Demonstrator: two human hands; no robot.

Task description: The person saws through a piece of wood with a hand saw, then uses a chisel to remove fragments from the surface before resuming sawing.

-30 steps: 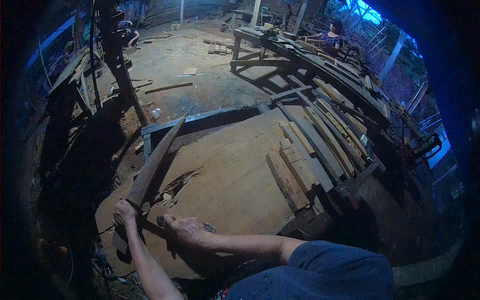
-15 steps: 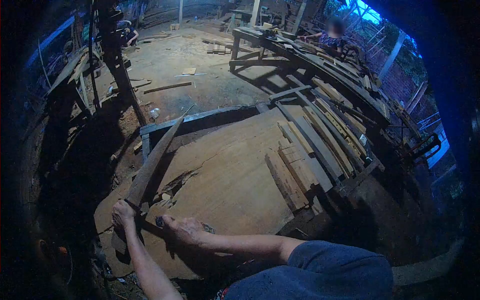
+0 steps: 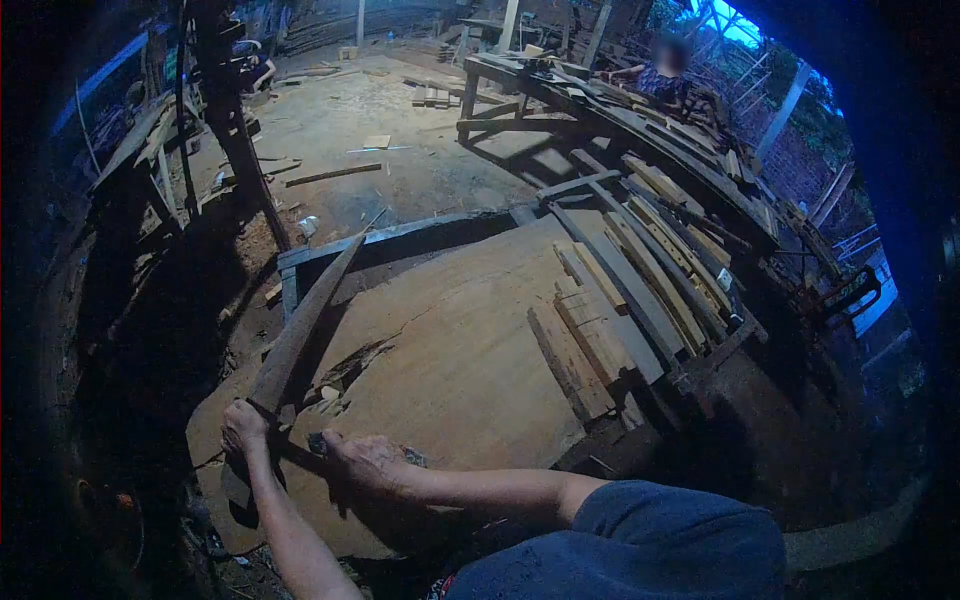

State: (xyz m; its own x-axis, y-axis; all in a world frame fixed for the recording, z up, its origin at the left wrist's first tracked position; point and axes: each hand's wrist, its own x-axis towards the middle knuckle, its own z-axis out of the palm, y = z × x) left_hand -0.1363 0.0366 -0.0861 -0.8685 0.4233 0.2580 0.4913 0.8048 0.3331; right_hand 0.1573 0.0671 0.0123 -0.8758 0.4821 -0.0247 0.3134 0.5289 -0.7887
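My left hand (image 3: 244, 425) is closed around the near end of a long, tapering length of dark wood (image 3: 300, 335), which points away from me over the slab's left edge. To its right, my right hand (image 3: 372, 464) is closed in a fist around a short dark tool. One blackish end of that tool (image 3: 318, 443) sticks out on the left, and the fist hides most of it, so its kind does not show. Beneath both hands lies a broad wooden slab (image 3: 470, 350) with a jagged split near the wood. Deep shadow covers the space between the hands.
Several boards and strips (image 3: 625, 290) lie stacked on the slab's right side. Behind them runs a long workbench (image 3: 560, 85) loaded with timber, with a person (image 3: 660, 82) behind it. Another person (image 3: 260, 72) is at the far left. A dark post (image 3: 235, 140) stands left.
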